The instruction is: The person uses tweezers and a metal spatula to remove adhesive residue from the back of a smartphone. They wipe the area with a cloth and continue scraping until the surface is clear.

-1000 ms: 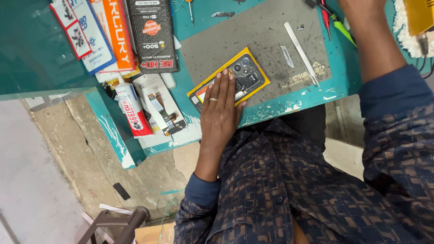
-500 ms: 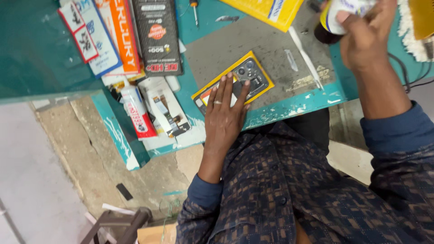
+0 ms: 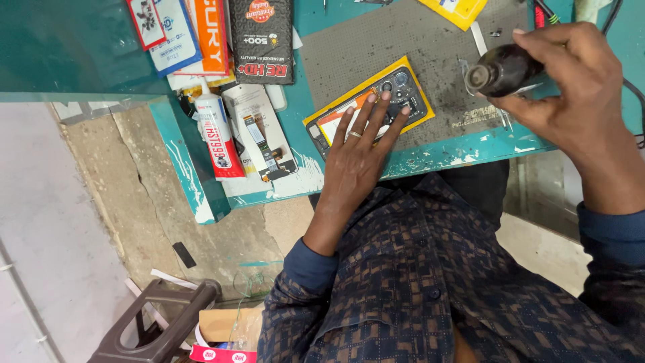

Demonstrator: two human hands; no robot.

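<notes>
A phone [image 3: 396,91] with a yellow frame lies camera-side up on a grey work mat [image 3: 430,47]. My left hand [image 3: 359,151], a ring on one finger, lies flat on the phone's near end with its fingers spread. My right hand [image 3: 571,101] is raised above the mat's right corner and grips a small dark bottle [image 3: 504,70], whose round end points toward the camera. The bottle is to the right of the phone and apart from it.
The teal table [image 3: 470,151] also holds a white glue tube with a red label [image 3: 213,131], a flat cable on a white packet [image 3: 262,138], several printed packets [image 3: 262,40] and a yellow packet [image 3: 457,8]. A brown plastic stool [image 3: 158,323] stands on the floor.
My right hand has come down from the far right of the table with the dark bottle and now holds it nearer the phone. My left hand has stayed on the phone.
</notes>
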